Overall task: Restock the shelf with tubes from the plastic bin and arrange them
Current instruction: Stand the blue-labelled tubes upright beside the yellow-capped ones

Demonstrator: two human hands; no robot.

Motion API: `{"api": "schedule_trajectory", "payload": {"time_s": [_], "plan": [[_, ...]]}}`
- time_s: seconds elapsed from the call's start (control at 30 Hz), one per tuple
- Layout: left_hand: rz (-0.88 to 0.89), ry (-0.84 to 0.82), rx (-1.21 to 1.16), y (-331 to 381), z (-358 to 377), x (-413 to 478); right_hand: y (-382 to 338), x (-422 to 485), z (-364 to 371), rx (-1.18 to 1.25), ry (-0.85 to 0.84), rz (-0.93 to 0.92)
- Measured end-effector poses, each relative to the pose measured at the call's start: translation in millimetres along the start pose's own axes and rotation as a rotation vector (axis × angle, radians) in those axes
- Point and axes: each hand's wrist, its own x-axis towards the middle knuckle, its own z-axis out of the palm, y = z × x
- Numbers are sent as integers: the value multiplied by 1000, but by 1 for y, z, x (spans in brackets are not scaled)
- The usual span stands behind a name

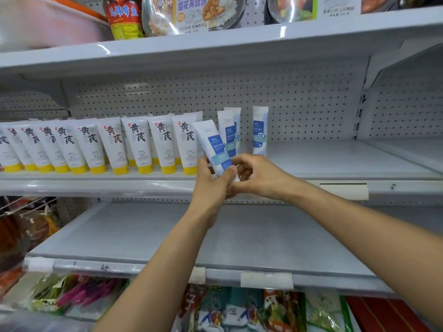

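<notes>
A white plastic tube with a blue label (pixel 213 147) was up at the front edge of the middle white metal shelf (pixel 335 161), tilted with its top leaning left, its lower end caught between both hands. The left hand (pixel 211 178) gripped it from the left, thumb pressed across the lower label; the right hand (pixel 254 176) closed around the bottom end from the right, fingers curled over the cap, which was hidden from me.

Just behind it stood two more blue-labelled white tubes (pixel 229 133), one close behind the other, leaning slightly, and a little apart to the right a single tube of the same kind (pixel 260 130) stood upright. Hard against the held tube's left side was the long row of white tubes with yellow caps and black characters (pixel 96 144), packed shoulder to shoulder all the way to the left edge; the nearest of them was almost touching the tilted tube. To the right of the lone tube the shelf ran bare in front of the white pegboard back panel (pixel 299 97).

Below the arms lay a grey lower shelf (pixel 143 236), and under that, colourful snack packets (pixel 239 312). Overhead, a red-labelled bottle (pixel 123 17) and foil food packs (pixel 199 13) sat on the top shelf (pixel 215 41).
</notes>
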Motion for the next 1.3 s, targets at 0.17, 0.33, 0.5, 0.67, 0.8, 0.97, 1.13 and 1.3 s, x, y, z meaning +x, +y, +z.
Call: {"api": "schedule_trajectory", "payload": {"time_s": [0.17,0.33,0.5,0.67,0.8,0.97,1.13,1.3], "plan": [[16,-71,65,2,3,-2,-2,-3,-1,29,66,29],[271,29,550,-1,-17,5,6,7,-21,117,249,135],[375,67,823,-7,-31,9,19,22,-35,61,317,252],[356,39,855,-11,-36,11,28,28,-32,-21,305,311],[340,23,870,-12,-39,14,31,28,-29,-52,279,321],[323,8,865,-12,-38,13,33,32,-29,-72,275,350],[281,-45,862,-8,-35,8,35,28,-28,-91,271,387],[257,-81,859,-6,-36,-4,34,-5,-27,-243,356,347]]}}
